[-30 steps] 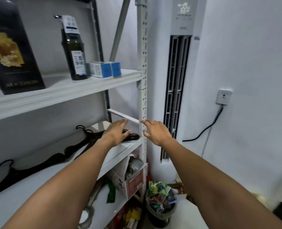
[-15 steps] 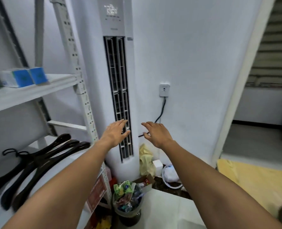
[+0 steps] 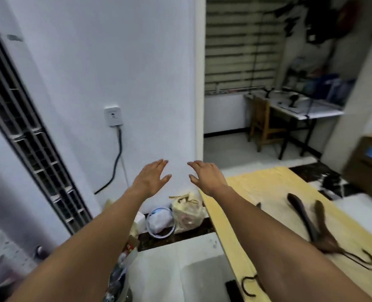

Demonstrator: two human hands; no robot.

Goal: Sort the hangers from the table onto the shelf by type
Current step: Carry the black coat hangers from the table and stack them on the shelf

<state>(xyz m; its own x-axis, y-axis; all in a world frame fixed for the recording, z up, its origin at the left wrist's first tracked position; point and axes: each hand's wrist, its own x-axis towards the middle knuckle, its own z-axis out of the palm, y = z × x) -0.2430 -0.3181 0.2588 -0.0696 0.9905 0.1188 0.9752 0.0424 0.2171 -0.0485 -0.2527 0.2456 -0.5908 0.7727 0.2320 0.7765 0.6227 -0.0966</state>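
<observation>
My left hand [image 3: 152, 178] and my right hand [image 3: 207, 177] are stretched out in front of me, side by side in the air, fingers straight and holding nothing. To the right stands the light wooden table [image 3: 265, 186]. Dark brown hangers [image 3: 313, 223] lie on it, right of my right forearm, with their metal hooks toward me. Another dark hook [image 3: 249, 285] shows at the table's near edge under my right arm. The shelf is out of view.
A tall white air conditioner [image 3: 24, 136] stands at the left, with a wall socket and cable [image 3: 113, 116] beside it. Bags and a bowl [image 3: 174, 214] sit on the floor by the wall. A doorway leads to a desk [image 3: 296, 110] and a wooden chair.
The view has swung right, away from the shelf with its black hangers, past the air conditioner to the table. Both hands stay empty and outstretched.
</observation>
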